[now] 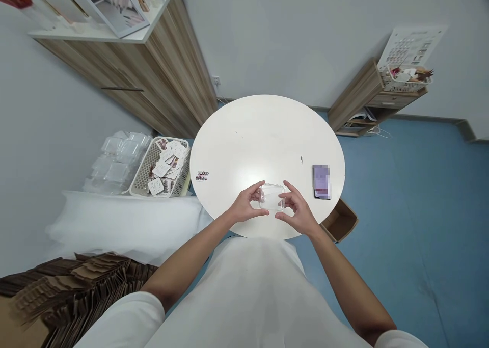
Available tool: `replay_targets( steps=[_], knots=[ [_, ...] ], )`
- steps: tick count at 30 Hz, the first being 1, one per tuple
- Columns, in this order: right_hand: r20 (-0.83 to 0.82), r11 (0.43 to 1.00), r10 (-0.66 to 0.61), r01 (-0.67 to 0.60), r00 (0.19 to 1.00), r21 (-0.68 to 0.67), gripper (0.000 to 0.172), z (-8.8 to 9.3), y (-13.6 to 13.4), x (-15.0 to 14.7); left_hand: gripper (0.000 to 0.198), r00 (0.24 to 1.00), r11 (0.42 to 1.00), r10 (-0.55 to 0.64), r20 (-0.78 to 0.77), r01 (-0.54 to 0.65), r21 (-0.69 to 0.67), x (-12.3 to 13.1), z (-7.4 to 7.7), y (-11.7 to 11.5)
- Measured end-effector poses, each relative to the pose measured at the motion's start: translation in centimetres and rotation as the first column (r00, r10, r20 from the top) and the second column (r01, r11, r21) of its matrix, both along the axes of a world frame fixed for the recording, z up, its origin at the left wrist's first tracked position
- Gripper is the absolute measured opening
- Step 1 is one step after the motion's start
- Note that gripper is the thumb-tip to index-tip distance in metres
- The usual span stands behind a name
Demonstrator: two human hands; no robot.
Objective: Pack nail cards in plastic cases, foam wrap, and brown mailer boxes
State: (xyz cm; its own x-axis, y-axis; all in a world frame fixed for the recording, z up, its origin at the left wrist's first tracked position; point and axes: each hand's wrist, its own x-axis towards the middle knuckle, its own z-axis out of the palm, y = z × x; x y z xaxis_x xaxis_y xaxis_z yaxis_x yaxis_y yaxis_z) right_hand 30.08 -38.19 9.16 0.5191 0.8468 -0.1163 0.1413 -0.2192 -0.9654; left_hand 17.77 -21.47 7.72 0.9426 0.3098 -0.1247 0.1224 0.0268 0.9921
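Transparent plastic makes up the small box [272, 197], near the front edge of the round white counter [267, 129]; whether it rests there or hovers just above, I cannot tell. The left grip [244, 204] is closed about its left end, the right grip [300, 213] about its right. It should be light, smooth and thin-walled, likely to dent if squeezed, so gentle pressure on the end rims seems best. A small patterned piece [202, 176] lies toward the counter's left edge, a phone [321, 181] toward its right. Beyond, leftward, a white basket [144, 176] of cards [162, 169] stands beside clear containers [118, 159].
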Motion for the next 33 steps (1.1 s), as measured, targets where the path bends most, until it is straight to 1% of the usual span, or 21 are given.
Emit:
replay_targets(
  steps=[2, 3, 4, 6, 9, 11, 15, 19, 24, 28, 33],
  knots=[
    [0.134, 0.992, 0.113, -0.105, 0.985, -0.065, 0.064, 0.3, -0.1, 0.5, 0.085, 1.000, 1.000, -0.018, -0.005, 0.018, -0.025, 0.0, 0.2, -0.1],
    [0.188, 0.984, 0.167, -0.151, 0.968, -0.096, 0.068, 0.5, -0.1, 0.7, 0.084, 1.000, 0.999, -0.024, -0.004, 0.024, -0.038, -0.1, 0.3, -0.2],
    [0.231, 0.975, 0.213, -0.190, 0.949, -0.119, 0.069, 0.7, 0.0, 0.9, 0.083, 1.000, 0.998, -0.027, -0.002, 0.027, -0.052, -0.1, 0.3, -0.3],
    [0.293, 0.960, 0.275, -0.243, 0.916, -0.139, 0.062, 1.0, 0.1, 1.2, 0.082, 1.000, 0.997, -0.026, 0.002, 0.026, -0.077, -0.1, 0.2, -0.6],
    [0.354, 0.952, 0.305, -0.278, 0.884, -0.125, 0.051, 1.3, 0.5, 1.5, 0.081, 1.000, 0.994, -0.020, 0.004, 0.020, -0.108, -0.3, 0.0, -0.8],
    [0.378, 0.953, 0.304, -0.286, 0.874, -0.104, 0.048, 1.3, 0.8, 1.5, 0.085, 1.000, 0.992, -0.016, 0.002, 0.016, -0.127, -0.4, -0.2, -0.9],
    [0.397, 0.955, 0.287, -0.291, 0.872, -0.050, 0.047, 1.3, 1.1, 1.5, 0.098, 1.000, 0.988, -0.025, -0.002, 0.024, -0.153, -0.6, -0.1, -0.9],
    [0.415, 0.957, 0.266, -0.291, 0.870, -0.003, 0.047, 1.4, 1.5, 1.6, 0.090, 0.999, 0.987, -0.038, 0.002, 0.038, -0.158, -0.4, 0.4, -0.8],
    [0.438, 0.961, 0.223, -0.272, 0.871, 0.052, 0.046, 1.0, 1.7, 1.8, 0.087, 1.000, 0.969, -0.002, 0.010, 0.004, -0.248, 0.1, 1.0, -1.0],
    [0.428, 0.969, 0.176, -0.232, 0.887, 0.082, 0.045, 0.3, 1.8, 1.8, 0.086, 1.000, 0.949, 0.006, 0.000, -0.006, -0.315, 0.3, 1.0, -1.3],
    [0.418, 0.968, 0.131, -0.207, 0.899, 0.141, 0.045, -0.2, 1.8, 1.7, 0.085, 0.999, 0.945, 0.024, 0.021, -0.016, -0.326, 0.2, 0.8, -1.4]
  ],
)
